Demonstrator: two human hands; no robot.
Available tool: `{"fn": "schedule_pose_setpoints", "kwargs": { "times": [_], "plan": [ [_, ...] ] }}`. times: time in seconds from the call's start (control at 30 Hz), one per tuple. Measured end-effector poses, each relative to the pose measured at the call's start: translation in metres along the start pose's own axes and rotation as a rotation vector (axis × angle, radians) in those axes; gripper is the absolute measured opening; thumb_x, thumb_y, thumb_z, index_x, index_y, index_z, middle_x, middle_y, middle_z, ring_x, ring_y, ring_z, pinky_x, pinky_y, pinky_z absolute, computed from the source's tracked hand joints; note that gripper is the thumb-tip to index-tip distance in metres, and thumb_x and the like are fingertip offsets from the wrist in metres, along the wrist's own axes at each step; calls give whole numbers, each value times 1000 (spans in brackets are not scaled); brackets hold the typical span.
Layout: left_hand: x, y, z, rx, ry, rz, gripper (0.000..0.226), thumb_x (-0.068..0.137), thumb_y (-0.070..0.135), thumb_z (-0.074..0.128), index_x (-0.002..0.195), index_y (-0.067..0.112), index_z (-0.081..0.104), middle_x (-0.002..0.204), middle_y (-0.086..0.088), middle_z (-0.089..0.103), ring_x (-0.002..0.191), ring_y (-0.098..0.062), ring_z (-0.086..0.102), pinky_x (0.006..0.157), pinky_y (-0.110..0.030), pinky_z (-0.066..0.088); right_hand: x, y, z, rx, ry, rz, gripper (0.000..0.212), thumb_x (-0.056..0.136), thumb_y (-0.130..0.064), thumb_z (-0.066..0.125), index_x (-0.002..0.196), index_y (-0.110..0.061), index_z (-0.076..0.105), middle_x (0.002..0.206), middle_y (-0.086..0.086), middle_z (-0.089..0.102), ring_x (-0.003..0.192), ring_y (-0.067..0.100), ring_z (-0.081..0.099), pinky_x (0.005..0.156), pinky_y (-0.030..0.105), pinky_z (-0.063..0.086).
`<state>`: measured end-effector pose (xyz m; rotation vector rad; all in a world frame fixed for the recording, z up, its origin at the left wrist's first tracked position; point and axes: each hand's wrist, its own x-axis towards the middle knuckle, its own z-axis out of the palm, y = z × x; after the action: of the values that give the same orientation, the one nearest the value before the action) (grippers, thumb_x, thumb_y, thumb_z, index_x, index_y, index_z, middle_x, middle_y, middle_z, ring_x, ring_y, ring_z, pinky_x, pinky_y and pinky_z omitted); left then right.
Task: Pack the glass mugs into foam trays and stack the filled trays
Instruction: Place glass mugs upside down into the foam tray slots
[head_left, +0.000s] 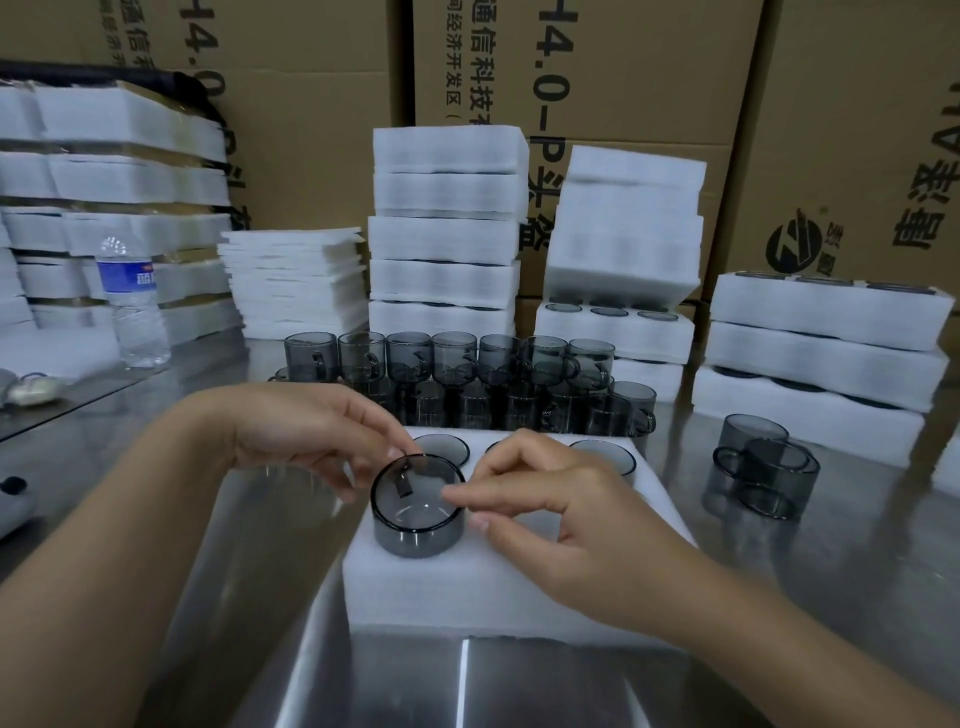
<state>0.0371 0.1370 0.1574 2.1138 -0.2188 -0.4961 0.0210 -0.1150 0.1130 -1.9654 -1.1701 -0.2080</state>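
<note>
Glass mug (418, 512), smoky grey, is pinched lightly at its rim by fingertips of the left hand (311, 441) and right hand (545, 504). It sits half sunk in the front-left pocket of a white foam tray (467, 587), whose back pockets already hold mugs. Uneven pressing could tilt and jam it, or tear the foam

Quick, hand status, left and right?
Left hand: curled, pinching the glass mug at its rim.
Right hand: curled, pinching the same mug's rim on the opposite side.
</note>
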Motion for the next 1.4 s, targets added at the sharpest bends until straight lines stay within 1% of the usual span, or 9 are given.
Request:
{"fn": "schedule_pose_setpoints", "kwargs": {
  "times": [0.07,0.27,0.5,0.83,0.9,0.97,1.07,1.2,1.4],
  "plan": [
    [3,-2,-1,20,-1,-27,15,79,16,69,92,18,75,82,-8,62,69,-10,58,65,-21,52,0,1,1,-33,0,16,26,89,-13,65,112,-23,71,99,-7,58,90,10,56,83,25,45],
    [12,-8,0,131,79,-78,19,85,-3,61,93,13,62,66,3,49,59,-6,47,56,-18,43,-1,7,4,-145,-85,34,26,89,-27,62,114,-32,70,111,-22,53,102,5,55,90,26,44],
    [9,-9,0,99,15,-49,34,71,23,75,99,12,60,69,5,55,60,-3,52,57,-18,44,-1,9,4,-206,-162,38,31,88,-43,53,117,-38,66,112,-25,49,109,-1,49,91,27,44],
    [9,-8,0,182,4,-59,45,64,25,81,100,14,58,65,8,55,64,-9,52,57,-20,43,3,-2,-10,-227,-269,77,39,85,-59,53,119,-41,63,117,-27,53,109,-11,45,94,12,37],
    [10,-8,0,180,5,-49,43,66,22,82,101,14,58,65,9,55,64,-9,52,59,-21,44,5,-3,-28,-125,-212,156,44,78,-68,48,112,-45,65,107,-29,60,95,-10,55,83,10,45],
    [9,-8,0,159,1,-43,39,72,16,82,102,12,58,66,7,56,64,-8,54,61,-22,46,8,6,-49,-84,47,230,37,75,-65,51,101,-46,69,96,-28,64,82,-8,58,70,9,45],
    [8,-6,0,125,-19,-59,38,73,15,79,104,11,58,65,3,58,61,-11,57,61,-23,50,9,35,-80,-470,369,398,26,87,-44,54,107,-37,68,94,-18,63,84,-1,56,70,17,43],
    [5,3,6,171,-5,-72,15,81,26,73,92,19,65,51,1,50,44,-14,48,46,-20,42,-2,71,-105,-1081,61,882,45,92,-45,45,131,-25,48,125,4,51,116,25,46,92,38,38],
    [14,25,29,-29,371,431,20,76,40,74,72,21,67,46,8,38,40,-6,30,39,-11,26,-8,91,-106,-1162,-52,1085,45,87,-48,47,125,-25,44,124,1,49,120,25,41,98,38,28]
  ]
}}
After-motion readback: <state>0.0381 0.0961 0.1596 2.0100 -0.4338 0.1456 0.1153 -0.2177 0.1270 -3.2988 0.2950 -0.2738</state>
